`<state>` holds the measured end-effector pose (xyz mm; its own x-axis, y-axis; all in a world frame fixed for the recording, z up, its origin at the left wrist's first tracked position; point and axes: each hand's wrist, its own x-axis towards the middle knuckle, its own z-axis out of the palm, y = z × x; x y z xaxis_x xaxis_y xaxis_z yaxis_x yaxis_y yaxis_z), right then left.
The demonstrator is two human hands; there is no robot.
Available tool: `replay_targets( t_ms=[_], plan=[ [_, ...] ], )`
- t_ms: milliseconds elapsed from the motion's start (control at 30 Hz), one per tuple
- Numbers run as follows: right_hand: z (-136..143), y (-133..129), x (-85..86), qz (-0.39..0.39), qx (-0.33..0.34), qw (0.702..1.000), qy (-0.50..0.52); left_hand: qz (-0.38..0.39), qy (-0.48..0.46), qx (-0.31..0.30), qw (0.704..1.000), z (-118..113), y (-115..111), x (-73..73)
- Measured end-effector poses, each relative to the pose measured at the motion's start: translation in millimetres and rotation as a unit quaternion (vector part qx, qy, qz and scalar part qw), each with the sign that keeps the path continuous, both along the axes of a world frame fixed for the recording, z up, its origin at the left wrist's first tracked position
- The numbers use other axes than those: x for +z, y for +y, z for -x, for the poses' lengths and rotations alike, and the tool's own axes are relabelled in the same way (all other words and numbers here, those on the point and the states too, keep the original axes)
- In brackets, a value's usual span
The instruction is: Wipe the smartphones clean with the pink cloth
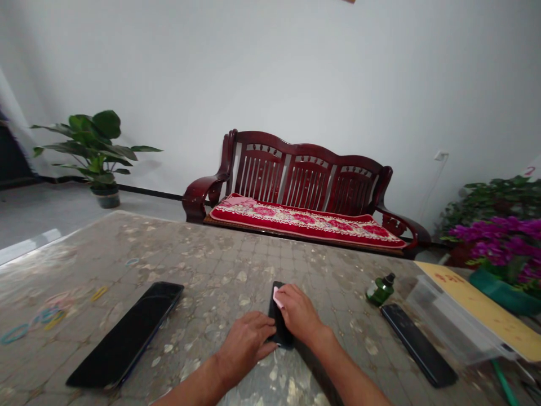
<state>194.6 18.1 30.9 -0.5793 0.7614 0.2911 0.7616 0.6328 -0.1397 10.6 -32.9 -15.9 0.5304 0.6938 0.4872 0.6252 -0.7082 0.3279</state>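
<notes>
A black smartphone point(286, 339) lies on the patterned tablecloth in front of me. My left hand point(244, 339) grips its lower left edge, fingertips on the screen and thumb near the bottom end. Pinched in my right hand point(298, 313) is a small pink cloth point(277, 297), pressed against the upper part of the screen. Most of that cloth is hidden under the fingers. To the left rests a larger black tablet point(129, 332). On the right, a green spray bottle point(381, 290) stands upright beside another dark phone point(418, 344).
Several coloured hair ties point(51, 316) are scattered at the table's left. A clear plastic box point(443, 324) with a yellow board point(477, 304) on top stands at the right, near purple flowers point(502, 242). Behind the table point(211, 265) is a wooden bench point(304, 180); a potted plant point(101, 152) stands left.
</notes>
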Motion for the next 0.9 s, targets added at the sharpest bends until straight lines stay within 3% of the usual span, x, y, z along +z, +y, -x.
replay_targets(
  t_ms=[133,333,533,767,900],
  plan=[
    [-3,-8,-0.2,0.004,0.010,1.000,-0.008,0.026,0.001,-0.011,1.000,0,1,1.0],
    [7,21,2.3,0.011,-0.034,0.999,-0.014,0.059,-0.005,-0.032,0.998,6,3,-1.6],
    [7,-5,1.5,0.011,0.023,1.000,-0.004,0.069,-0.012,-0.036,0.997,6,4,-4.9],
    [11,9,2.8,0.004,-0.039,0.999,-0.004,0.072,0.000,-0.033,0.997,6,0,-0.5],
    [6,-3,2.9,0.015,-0.012,1.000,-0.005,0.081,0.009,-0.030,0.996,5,-1,3.6]
  ],
)
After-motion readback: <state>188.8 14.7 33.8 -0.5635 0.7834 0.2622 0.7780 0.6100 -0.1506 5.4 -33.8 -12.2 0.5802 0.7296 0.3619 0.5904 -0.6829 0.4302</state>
